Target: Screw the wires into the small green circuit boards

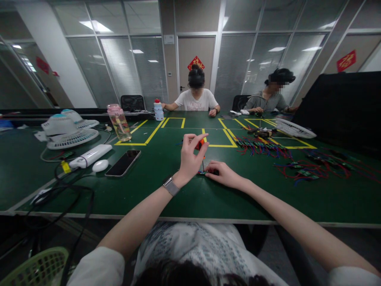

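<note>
My left hand, with a watch on its wrist, has its fingers closed around the orange and black handle of a screwdriver. The screwdriver stands upright, its thin shaft pointing down at a small green circuit board on the green table. Whether the tip touches a screw is too small to tell. My right hand rests low on the table, fingertips pinching the right end of that board. A dark piece shows under its fingers, and part of the board is hidden.
Circuit boards with red and blue wires lie to the right, beside a black monitor. On the left are a phone, a white mouse, a power strip, fans and a bottle. Two people sit opposite.
</note>
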`<state>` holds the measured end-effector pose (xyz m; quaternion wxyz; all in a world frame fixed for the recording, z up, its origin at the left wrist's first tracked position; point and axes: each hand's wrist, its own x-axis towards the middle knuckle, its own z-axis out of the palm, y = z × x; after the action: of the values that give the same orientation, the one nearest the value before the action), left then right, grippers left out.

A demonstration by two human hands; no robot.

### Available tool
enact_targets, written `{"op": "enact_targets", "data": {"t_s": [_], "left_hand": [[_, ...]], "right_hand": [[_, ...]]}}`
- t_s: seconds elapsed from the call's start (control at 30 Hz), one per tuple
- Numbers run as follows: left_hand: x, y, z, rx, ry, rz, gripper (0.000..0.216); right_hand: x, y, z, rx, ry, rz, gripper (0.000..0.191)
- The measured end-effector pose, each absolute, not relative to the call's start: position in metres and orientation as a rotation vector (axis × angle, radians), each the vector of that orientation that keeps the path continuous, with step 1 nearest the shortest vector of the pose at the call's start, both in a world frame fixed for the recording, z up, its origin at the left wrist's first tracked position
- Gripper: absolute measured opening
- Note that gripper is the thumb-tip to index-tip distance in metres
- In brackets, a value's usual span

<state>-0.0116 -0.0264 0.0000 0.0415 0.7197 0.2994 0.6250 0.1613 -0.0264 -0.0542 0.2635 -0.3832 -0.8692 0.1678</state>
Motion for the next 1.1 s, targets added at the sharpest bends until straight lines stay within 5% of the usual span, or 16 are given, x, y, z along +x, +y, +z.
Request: {"op": "enact_targets", "data": {"t_s": [1.1], "left_hand": [[-0.0131, -0.0231, -0.0002, 2.147, 0.843, 1.813, 0.035]], "right_hand": [[0.1625, -0.0248, -0.0561, -1.031, -2.343, 0.462, 0.018]]}}
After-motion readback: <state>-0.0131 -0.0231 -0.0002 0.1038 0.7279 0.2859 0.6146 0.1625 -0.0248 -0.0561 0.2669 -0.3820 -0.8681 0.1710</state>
